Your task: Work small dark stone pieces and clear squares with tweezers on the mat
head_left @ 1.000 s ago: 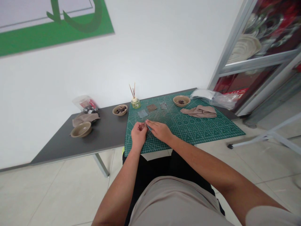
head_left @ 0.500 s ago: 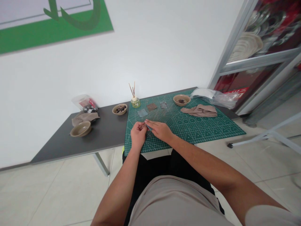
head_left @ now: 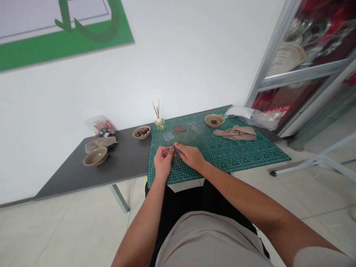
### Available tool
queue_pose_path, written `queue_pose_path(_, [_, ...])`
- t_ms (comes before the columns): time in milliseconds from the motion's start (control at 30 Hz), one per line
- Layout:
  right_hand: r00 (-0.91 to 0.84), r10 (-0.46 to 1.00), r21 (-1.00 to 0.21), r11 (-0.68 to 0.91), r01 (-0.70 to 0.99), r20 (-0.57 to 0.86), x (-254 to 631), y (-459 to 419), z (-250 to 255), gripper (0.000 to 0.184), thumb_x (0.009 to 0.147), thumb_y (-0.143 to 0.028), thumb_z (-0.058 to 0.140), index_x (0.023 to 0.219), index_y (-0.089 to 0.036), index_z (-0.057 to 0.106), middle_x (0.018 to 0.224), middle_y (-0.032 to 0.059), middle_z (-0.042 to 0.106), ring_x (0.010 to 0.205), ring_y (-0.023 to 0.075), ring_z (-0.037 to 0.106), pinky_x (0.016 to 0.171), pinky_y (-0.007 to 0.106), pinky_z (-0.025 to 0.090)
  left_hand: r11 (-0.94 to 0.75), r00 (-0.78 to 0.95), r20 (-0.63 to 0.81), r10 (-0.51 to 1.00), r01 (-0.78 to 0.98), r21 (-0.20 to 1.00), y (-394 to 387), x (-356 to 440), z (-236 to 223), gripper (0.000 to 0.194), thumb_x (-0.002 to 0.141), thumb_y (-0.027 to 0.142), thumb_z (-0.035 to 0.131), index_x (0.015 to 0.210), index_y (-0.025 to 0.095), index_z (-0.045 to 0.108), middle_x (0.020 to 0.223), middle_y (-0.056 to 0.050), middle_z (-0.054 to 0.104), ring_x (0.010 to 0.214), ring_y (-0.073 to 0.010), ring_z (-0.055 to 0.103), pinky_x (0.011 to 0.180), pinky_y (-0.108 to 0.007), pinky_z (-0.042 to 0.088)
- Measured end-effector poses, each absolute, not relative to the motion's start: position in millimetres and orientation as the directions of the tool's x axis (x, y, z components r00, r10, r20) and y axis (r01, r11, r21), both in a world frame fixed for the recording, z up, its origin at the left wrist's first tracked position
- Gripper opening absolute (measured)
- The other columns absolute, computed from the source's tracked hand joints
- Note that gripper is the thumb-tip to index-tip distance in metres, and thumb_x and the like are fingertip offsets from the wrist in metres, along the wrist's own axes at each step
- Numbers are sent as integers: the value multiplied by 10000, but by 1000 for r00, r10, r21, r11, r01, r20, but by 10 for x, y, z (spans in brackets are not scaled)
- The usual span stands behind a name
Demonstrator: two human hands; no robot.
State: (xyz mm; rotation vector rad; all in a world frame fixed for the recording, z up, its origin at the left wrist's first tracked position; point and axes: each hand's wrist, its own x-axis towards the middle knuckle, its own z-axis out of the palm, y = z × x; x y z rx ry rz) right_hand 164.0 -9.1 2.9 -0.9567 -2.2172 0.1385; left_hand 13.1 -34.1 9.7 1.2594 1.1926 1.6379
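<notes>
My left hand (head_left: 163,163) is over the near left part of the green cutting mat (head_left: 217,154). Its fingers are closed in a pinch around a small greyish thing (head_left: 171,148), mostly hidden and too small to name. My right hand (head_left: 192,156) meets it from the right, fingers pressed together over a thin blue-grey piece (head_left: 178,150) that shows at their edge. Just beyond the hands lie three thin squares: a pale blue-grey one (head_left: 168,136), a brown one (head_left: 179,128) and a grey one (head_left: 193,127).
A bowl of dark, nut-like pieces (head_left: 141,132) and a reed diffuser (head_left: 160,122) stand near the wall. Right, another bowl (head_left: 214,120) holds a few dark bits, beside a brown cloth (head_left: 236,132) and plastic bag (head_left: 253,115). Far left are a tilted bowl (head_left: 96,157) and a cloth (head_left: 100,142).
The view has tilted up slightly, so things sit a little lower. My hands stay together, with only a small shift of the fingers at the small thing.
</notes>
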Motion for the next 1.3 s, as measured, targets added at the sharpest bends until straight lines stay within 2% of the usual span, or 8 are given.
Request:
queue_pose_path(167, [-484,657,-337,733,592,578,1628,-119,43,519,892,-101,492,1402,-200,487,1380,71,581,1211,187,604,1000,336,523,-278,-221,279,935,33,960,-335,125,109,183,772,306,686,824,201,546,669,25,654,616,-131,644,649,-272,519])
queue_pose_path(333, [-553,620,-291,769,569,556,1618,-125,52,503,889,-95,498,1387,-163,503,1389,91,569,1242,187,579,1032,333,501,-257,-230,281,932,127,958,-342,111,112,169,793,306,662,777,207,525,614,46,604,578,-114,598,595,-235,458])
queue_pose_path(567, [-559,630,-300,764,571,539,1615,-122,57,530,884,-92,506,1403,-200,489,1407,71,552,1252,191,571,1042,351,497,-253,-238,307,921,234,939,-357,118,120,160,790,280,641,727,208,512,611,51,562,558,-103,540,564,-227,414])
queue_pose_path(733, [-532,656,-316,740,594,536,1612,-130,64,495,899,-109,488,1390,-172,502,1358,92,597,1184,207,624,990,359,534,-273,-226,295,928,121,954,-351,121,96,172,777,281,660,761,216,502,627,52,578,580,-116,576,596,-244,456])
queue_pose_path(933, [-535,655,-323,742,587,534,1617,-112,39,512,889,-105,500,1393,-194,501,1353,81,604,1180,200,626,987,348,531,-288,-227,300,927,85,954,-340,121,91,199,778,297,669,779,218,486,649,43,606,605,-122,617,624,-257,495])
queue_pose_path(1067, [-490,683,-348,713,609,542,1619,-86,22,518,876,-92,495,1386,-185,508,1364,88,596,1197,210,613,991,362,527,-324,-231,312,921,-11,946,-331,112,99,257,786,309,674,941,227,486,671,42,644,594,-129,639,638,-282,535])
queue_pose_path(1167, [-427,717,-388,673,629,551,1618,-76,20,535,881,-96,466,1407,-194,480,1357,79,603,1168,211,630,969,365,536,-328,-220,314,924,-30,944,-323,96,86,276,797,332,669,1004,225,522,674,28,651,596,-140,651,617,-292,550])
queue_pose_path(1300, [-374,736,-417,645,640,565,1615,-76,21,502,895,-117,441,1390,-172,492,1304,85,642,1099,213,666,928,358,549,-331,-193,312,930,-79,940,-301,83,43,309,741,306,720,994,210,571,730,2,677,709,-165,694,700,-329,577])
